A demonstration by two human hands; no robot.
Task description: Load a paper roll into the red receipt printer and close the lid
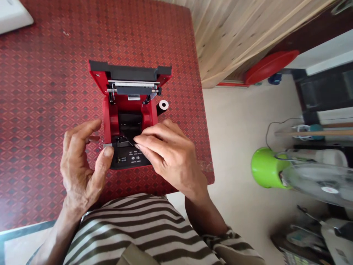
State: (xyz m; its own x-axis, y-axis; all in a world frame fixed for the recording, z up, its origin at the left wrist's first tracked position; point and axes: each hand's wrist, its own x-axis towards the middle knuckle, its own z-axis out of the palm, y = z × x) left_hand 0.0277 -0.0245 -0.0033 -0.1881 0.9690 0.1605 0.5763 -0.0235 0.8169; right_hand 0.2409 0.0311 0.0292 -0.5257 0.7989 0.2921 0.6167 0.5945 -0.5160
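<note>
A red and black receipt printer sits on the patterned table, its lid tipped up and back. Inside the bay lies a dark, glossy roll, with a loose dark edge rising near the printer's front slot. My right hand pinches that edge between thumb and fingers, above the front panel. At the printer's left side, my left hand has its fingers spread. Its thumb rests on or just over the panel's left corner; which of the two I cannot tell.
Right behind the printer lies a small black roll with a white end. A white object is at the table's far left corner. Beyond the table's right edge are a wooden panel, a red basin, a green bucket and a fan.
</note>
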